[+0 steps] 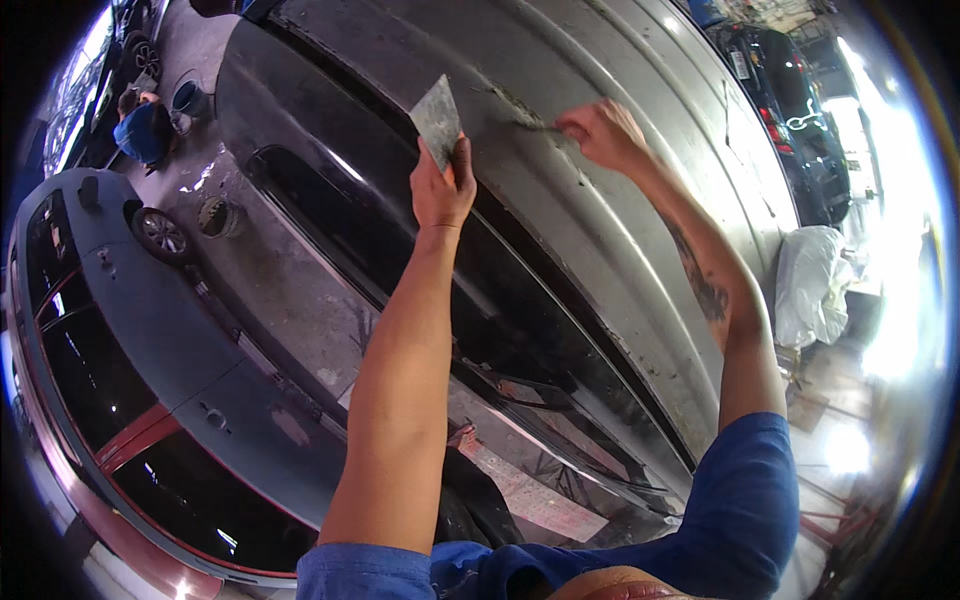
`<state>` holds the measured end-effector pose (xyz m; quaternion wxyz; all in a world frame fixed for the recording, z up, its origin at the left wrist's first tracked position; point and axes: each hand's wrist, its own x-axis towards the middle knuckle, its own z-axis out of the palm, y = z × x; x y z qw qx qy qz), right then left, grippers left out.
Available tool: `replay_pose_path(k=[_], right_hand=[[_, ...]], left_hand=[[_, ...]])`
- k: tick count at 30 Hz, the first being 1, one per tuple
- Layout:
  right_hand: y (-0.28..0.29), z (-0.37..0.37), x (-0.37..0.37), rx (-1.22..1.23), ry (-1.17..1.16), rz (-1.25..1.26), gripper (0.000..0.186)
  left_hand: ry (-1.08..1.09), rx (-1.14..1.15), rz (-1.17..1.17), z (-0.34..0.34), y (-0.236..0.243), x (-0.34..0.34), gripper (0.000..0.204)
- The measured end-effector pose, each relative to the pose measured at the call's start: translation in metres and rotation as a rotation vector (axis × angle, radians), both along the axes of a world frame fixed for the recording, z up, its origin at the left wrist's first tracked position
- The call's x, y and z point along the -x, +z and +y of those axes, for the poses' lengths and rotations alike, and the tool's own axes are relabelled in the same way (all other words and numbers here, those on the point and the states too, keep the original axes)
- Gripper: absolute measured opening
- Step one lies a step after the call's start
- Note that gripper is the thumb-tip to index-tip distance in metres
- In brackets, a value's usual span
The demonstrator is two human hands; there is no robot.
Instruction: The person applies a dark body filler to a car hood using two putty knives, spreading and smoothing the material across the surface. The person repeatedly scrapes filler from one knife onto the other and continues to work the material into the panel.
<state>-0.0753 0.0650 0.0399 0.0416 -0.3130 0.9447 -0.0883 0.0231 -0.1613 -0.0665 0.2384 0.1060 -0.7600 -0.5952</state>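
Observation:
A vehicle's grey ribbed roof (620, 240) spreads out beneath both of my arms. My left hand (445, 195) is closed on the lower end of a flat grey putty plate (437, 118), which it holds up over the roof's dark side channel. Farther right, my right hand (605, 135) is closed on a small thin tool (546, 127), seen nearly edge-on, perhaps a scraper. The tool's tip meets or nearly meets a rough greenish-grey streak of putty (512, 102) along a roof rib; exact contact cannot be made out. Small crumbs lie on the roof nearby.
A dull grey car with red window frames (150, 270) stands on the left. Beyond it a person in blue (143, 132) crouches near a dark bucket (187, 98); another bucket (217, 217) stands closer. A plank (540, 490) lies below; white plastic sheeting (812, 285) hangs at right.

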Motion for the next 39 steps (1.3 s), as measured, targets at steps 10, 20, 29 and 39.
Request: replay_pose_path(k=[10, 20, 29, 39], right_hand=[[0.005, 0.081, -0.060, 0.216, -0.369, 0.039, 0.016], [0.010, 0.093, -0.026, 0.519, -0.522, 0.119, 0.022], [0.099, 0.163, -0.256, 1.285, -0.755, 0.503, 0.020], [0.146, 0.101, -0.426, 0.829, 0.110, 0.487, 0.042]], left_hand=[[-0.038, -0.084, -0.024, -0.002, 0.003, 0.004, 0.038], [-0.033, -0.069, 0.082, -0.001, 0.001, 0.000, 0.045], [-0.385, -0.407, 0.062, 0.005, 0.053, -0.040, 0.036], [-0.955, -1.540, -0.336, 0.141, 0.142, -0.240, 0.032]])
